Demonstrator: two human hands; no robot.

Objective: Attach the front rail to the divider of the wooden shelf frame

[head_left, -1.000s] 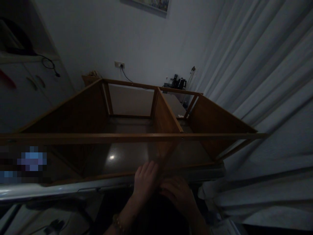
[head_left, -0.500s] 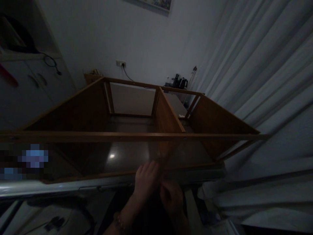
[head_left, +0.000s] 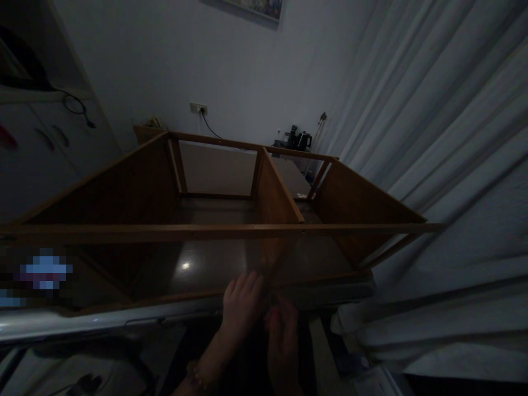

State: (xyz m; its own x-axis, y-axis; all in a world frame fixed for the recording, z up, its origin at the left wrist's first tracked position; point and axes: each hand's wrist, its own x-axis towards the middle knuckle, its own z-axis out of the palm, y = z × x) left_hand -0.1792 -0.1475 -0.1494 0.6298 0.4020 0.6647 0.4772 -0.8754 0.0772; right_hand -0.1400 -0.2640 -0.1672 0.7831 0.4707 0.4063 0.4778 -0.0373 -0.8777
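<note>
The left hand (head_left: 242,301) lies bent over the lower front edge of the wooden frame (head_left: 231,232); just beside it, the right hand (head_left: 282,330) is half curled. From here I can't tell whether either grips anything. I judge this close handwork near the divider's (head_left: 274,195) front end, calling for careful right fingertips. Beyond stands a kettle (head_left: 304,141).

A table (head_left: 214,278) with a grey, glossy top is shown — a bright reflection (head_left: 185,266) is caught on it, and its front edge (head_left: 45,323) is seen as shiny metal at left, darker at right. Directly on the top a wooden frame (head_left: 247,231) is rested — lower front rail (head_left: 177,300) set along the table's near side.
</note>
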